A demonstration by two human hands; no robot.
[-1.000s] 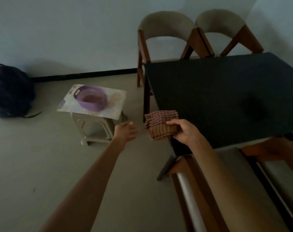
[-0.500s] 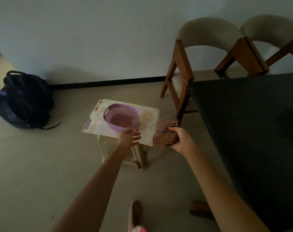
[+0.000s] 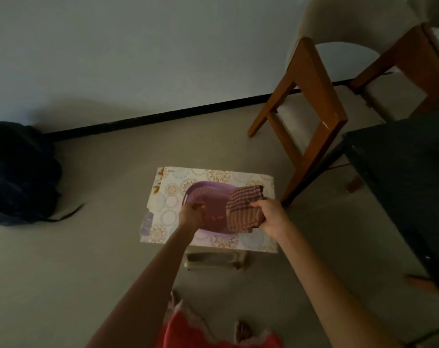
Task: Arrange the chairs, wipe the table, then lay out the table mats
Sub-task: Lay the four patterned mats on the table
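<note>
Over the purple basin [image 3: 206, 194], which sits on a patterned mat [image 3: 253, 243] on a low plastic stool [image 3: 213, 258], both hands meet at about the same height. The right hand [image 3: 270, 216] grips a folded checked cloth [image 3: 243, 209], fingers curled round its near right edge, so the cloth hangs across the right half of the basin with its long side running away from the person. The left hand [image 3: 191, 216] hovers just beside it over the basin's left half, fingers loosely curled and holding nothing that can be made out; small reddish specks near it in the basin are too dim to identify.

What matters for the coming move is that the cloth is directly above the basin, touching or nearly touching its rim, and the right hand alone carries it. The left is the nearer one to the mat's free left edge and to the basin's left handle. Judging from the task, the wiping is likely over and the cloth is going down into the basin; the mats under the basin would then need freeing, which calls for lifting the basin off first.

To the right lies the dark surface [image 3: 401, 172] where the mats belong, well apart from the stool, with two wooden chairs [image 3: 313, 101] at its far side. A dark bag [image 3: 17, 172] rests on the floor by the wall at left.
</note>
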